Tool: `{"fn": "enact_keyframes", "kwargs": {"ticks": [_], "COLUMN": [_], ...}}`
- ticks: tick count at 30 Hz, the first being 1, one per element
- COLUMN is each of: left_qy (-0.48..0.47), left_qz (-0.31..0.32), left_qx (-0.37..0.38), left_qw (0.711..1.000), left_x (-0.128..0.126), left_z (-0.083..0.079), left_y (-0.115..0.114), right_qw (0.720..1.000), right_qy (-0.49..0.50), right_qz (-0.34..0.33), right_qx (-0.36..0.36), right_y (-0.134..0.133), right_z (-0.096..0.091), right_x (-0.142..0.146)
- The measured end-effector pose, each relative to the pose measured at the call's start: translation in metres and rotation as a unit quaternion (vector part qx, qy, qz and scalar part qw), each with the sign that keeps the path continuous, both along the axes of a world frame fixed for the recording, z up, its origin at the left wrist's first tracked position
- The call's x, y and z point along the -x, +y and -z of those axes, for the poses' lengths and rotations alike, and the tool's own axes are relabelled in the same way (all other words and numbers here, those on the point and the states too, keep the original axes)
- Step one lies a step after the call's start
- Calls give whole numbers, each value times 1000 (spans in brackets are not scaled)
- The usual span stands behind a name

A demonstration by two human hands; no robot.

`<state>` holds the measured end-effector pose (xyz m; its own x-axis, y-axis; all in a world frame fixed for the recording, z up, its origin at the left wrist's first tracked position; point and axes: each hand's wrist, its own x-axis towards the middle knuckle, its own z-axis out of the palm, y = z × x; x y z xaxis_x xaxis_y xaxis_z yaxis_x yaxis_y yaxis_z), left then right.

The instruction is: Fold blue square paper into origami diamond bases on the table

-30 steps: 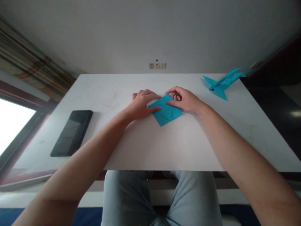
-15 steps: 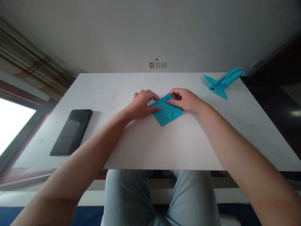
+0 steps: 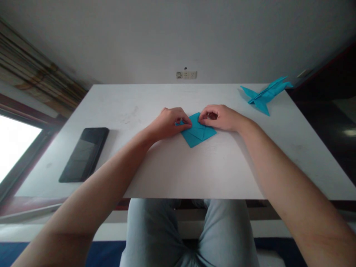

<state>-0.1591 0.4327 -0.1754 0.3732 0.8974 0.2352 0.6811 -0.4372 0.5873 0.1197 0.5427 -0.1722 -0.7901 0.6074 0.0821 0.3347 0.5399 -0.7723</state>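
Near the middle of the white table [image 3: 222, 167], the left hand [image 3: 167, 124] and the right hand [image 3: 218, 118] are gripping a folded blue origami paper [image 3: 198, 133], its diamond pointing toward the far edge, with a blue origami model [image 3: 265, 94] sitting near the far right corner

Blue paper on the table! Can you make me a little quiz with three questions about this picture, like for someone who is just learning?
1. True or false: the left hand is touching the folded blue paper.
2. Which hand is the black tablet nearer to, the left hand or the right hand?
3. Fill in the missing word: the blue paper figure lies near the far ___ corner of the white table.

Key: 1. True. 2. The left hand. 3. Right.
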Motion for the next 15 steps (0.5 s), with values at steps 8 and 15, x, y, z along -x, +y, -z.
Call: {"fn": "enact_keyframes", "kwargs": {"ticks": [8, 15], "left_qy": [61, 16], "left_qz": [-152, -189], "left_qx": [-35, 10], "left_qw": [986, 982], "left_x": [1, 3], "left_z": [3, 5], "left_y": [-1, 2], "right_qw": [998, 995], "right_qy": [2, 7], "right_qz": [-15, -48], "right_qx": [65, 84], "right_y": [-8, -12], "right_z": [-4, -4], "right_x": [4, 10]}}
